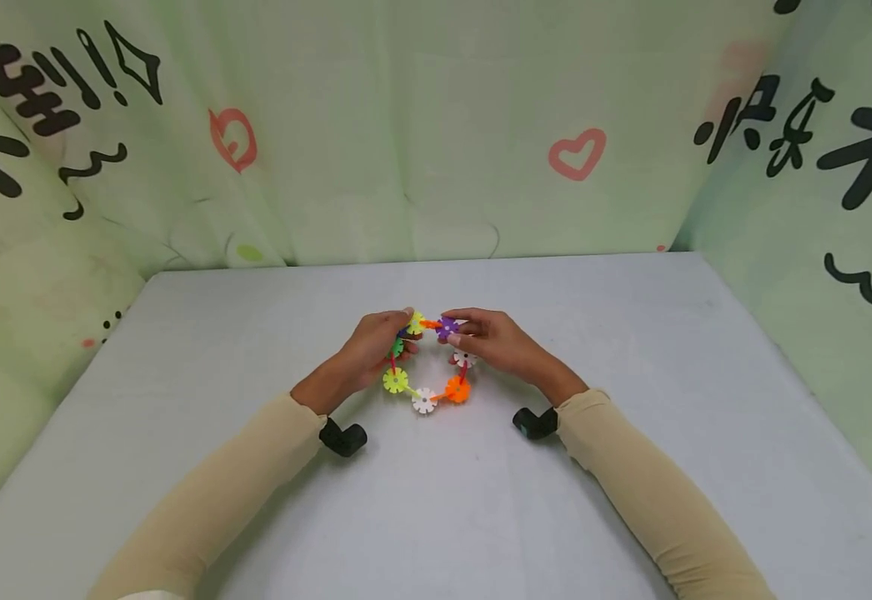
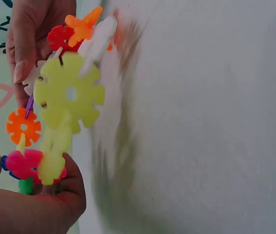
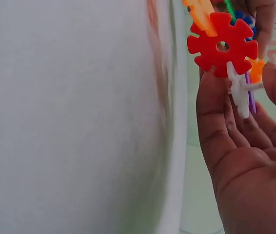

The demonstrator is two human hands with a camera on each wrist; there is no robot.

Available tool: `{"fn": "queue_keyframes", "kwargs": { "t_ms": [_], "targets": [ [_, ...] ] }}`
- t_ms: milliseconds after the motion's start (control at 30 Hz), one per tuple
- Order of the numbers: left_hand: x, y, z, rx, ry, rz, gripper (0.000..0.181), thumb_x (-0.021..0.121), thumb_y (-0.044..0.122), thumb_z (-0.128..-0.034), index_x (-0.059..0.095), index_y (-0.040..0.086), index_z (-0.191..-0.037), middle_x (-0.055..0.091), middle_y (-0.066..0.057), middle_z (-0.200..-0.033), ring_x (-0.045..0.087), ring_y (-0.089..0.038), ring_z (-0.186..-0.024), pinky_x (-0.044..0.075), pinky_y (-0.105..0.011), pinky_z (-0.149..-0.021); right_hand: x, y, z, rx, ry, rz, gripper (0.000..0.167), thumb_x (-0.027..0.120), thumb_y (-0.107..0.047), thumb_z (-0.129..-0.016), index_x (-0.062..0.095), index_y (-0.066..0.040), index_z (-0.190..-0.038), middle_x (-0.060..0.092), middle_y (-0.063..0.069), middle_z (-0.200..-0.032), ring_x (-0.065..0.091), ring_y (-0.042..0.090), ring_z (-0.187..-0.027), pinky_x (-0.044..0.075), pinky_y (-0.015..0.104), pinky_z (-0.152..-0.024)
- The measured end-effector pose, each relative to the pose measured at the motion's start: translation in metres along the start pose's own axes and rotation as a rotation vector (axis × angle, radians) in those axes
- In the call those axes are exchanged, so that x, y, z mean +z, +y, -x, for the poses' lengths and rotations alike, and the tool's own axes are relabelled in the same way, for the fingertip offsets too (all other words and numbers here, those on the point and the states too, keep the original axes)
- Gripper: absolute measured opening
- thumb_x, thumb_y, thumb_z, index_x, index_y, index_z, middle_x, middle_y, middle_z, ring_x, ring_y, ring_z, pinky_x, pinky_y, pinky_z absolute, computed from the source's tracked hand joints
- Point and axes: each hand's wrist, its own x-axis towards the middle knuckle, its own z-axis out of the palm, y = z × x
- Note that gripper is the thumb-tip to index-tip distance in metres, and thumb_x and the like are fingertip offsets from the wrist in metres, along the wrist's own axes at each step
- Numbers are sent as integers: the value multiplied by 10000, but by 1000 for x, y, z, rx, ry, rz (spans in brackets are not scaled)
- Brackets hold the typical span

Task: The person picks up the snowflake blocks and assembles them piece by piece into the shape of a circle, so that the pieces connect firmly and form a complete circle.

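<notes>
A ring of interlocking notched plastic discs (image 1: 395,381), in several bright colours, is held above the table between both hands. My left hand (image 1: 373,346) grips the ring's left side, its thumb by the upper yellow disc (image 1: 416,323). In the left wrist view, that hand's fingers curl around pink, blue and green discs, below a large yellow disc (image 2: 69,92). My right hand (image 1: 502,342) pinches the ring's right side near the purple disc (image 1: 447,328) and a white one. A red disc (image 3: 222,46) shows close up in the right wrist view. Fingers partly hide the ring's sides.
A white-covered table (image 1: 436,508) lies under the hands. Pale green curtains (image 1: 406,125) with hearts and black characters stand behind it and on both sides. A black wrist camera (image 1: 343,437) sits at the left cuff, another (image 1: 535,423) at the right.
</notes>
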Motion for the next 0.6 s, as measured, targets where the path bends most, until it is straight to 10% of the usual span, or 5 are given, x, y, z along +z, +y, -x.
{"fn": "queue_keyframes", "kwargs": {
  "t_ms": [233,600],
  "targets": [
    [-12,-7,-6,68,87,-76,538,609,230,-978,420,115,-1468,524,-107,-1319,569,-239,-1114,448,-372,-983,-2,1,0,111,161,-35,494,665,-263,-943,489,-104,-1377,625,104,-1203,606,233,-1054,530,349,-844],
    [-8,-11,-16,46,144,-318,528,683,229,-921,518,80,-1401,612,-92,-1159,546,-188,-816,480,-252,-707,-7,4,-7,199,185,200,466,626,-257,-966,532,-77,-1385,569,145,-1181,575,226,-828,528,273,-700]
  ]
}}
